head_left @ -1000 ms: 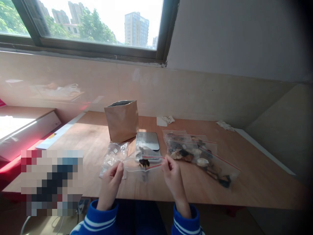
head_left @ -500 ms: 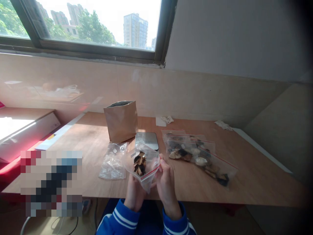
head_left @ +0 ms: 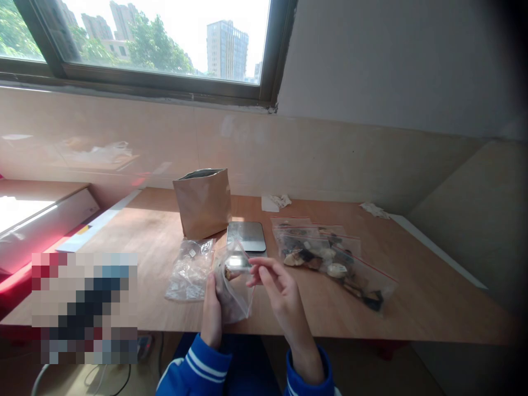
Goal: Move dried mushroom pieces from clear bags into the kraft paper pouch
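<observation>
A small clear bag [head_left: 233,289] was gripped by the left hand [head_left: 212,313] at the table's [head_left: 412,297] near edge; the right hand [head_left: 280,289] hovered beside it, fingers loosely spread, grasping nothing.

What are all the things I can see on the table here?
Paper bag: one, brown, standing open at the back of the table.
Scale: one, silver-grey, flat, beside the paper bag.
Filled zip bags: several, clear with red strips, piled right of the scale.
Empty bags: a clear crumpled pile, left of the scale.
Paper scraps: white, near the wall.
Table: one, wooden.
Small zip bag: one, clear, held up.
Left hand: grips the small zip bag.
Right hand: fingers at the bag's top.
</observation>
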Available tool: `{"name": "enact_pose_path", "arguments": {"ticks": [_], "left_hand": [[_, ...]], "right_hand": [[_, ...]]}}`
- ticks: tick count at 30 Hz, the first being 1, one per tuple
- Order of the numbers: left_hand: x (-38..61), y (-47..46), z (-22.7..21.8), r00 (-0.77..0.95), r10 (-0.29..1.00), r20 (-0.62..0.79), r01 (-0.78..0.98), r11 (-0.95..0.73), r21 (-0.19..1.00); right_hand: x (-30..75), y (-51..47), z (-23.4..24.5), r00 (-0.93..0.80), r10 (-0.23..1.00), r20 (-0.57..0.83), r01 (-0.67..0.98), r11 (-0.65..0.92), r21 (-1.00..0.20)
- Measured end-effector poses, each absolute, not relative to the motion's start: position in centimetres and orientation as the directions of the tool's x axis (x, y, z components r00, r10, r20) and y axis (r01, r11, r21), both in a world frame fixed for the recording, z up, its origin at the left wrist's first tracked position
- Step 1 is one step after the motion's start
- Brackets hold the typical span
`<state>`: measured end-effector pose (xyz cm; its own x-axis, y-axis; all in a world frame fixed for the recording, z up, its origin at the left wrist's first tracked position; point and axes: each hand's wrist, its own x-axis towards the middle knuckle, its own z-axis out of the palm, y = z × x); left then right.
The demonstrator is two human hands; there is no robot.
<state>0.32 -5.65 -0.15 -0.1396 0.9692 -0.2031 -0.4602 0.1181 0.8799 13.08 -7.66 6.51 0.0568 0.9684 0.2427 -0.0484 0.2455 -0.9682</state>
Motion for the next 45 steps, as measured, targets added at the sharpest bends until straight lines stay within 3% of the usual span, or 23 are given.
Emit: {"name": "enact_pose_path", "arguments": {"ticks": [4,8,14,18,28,32,41,45], "left_hand": [[0.0,-6.0,-0.4,-0.264,0.958,-0.115,-0.269,0.041,0.962],[-0.4,-6.1,-1.1,-0.388,0.919,-0.067,-0.177,-0.003,0.984],[-0.8,-6.0,-0.8,-0.346,0.938,0.021,-0.065,-0.047,0.997],[-1.1,-6.1,-0.4,-0.326,0.945,0.002,-0.066,-0.024,0.998],[-1.0,-6.2,0.7,-0.407,0.913,-0.039,-0.177,-0.037,0.984],[-1.4,-5.9,0.0,-0.427,0.902,-0.06,-0.143,-0.002,0.99],[-1.5,-6.1,-0.6,-0.448,0.894,0.024,-0.038,-0.046,0.998],[-1.5,-6.3,-0.8,-0.411,0.912,0.021,-0.045,-0.043,0.998]], "right_hand": [[12.7,-7.6,6.0,-0.062,0.968,0.245,0.029,0.247,-0.969],[12.1,-7.1,4.5,-0.015,0.984,0.179,0.107,0.179,-0.978],[11.4,-6.8,4.0,-0.092,0.985,0.147,0.19,0.162,-0.968],[11.0,-6.5,4.1,-0.163,0.96,0.229,0.218,0.261,-0.94],[11.0,-6.8,4.8,-0.234,0.947,0.222,0.205,0.272,-0.94],[10.8,-6.6,3.9,-0.204,0.963,0.177,0.19,0.216,-0.958],[10.1,-7.1,3.6,-0.195,0.98,-0.04,-0.081,-0.057,-0.995],[10.2,-7.0,3.4,-0.214,0.976,0.027,-0.008,0.026,-1.0]]}}
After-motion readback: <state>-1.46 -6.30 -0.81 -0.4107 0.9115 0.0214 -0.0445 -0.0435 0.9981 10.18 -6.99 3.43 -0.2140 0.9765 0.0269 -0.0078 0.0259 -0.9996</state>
